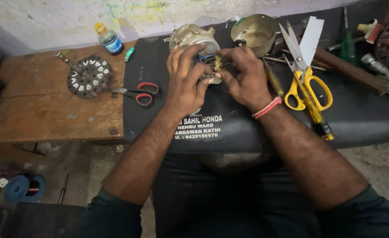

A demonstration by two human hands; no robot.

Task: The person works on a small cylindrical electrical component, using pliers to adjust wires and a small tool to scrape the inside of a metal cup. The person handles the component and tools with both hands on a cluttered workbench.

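Where both hands [216, 75] meet, small part [215, 63] mostly hidden behind fingers [190, 66].

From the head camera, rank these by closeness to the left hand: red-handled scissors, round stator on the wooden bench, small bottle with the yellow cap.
Measured from the left hand:
1. Red-handled scissors, just to its left on the black mat.
2. Round stator, further left on the wooden bench.
3. Small bottle, up and left by the wall, roughly as far as the stator; these last two are too close to call.
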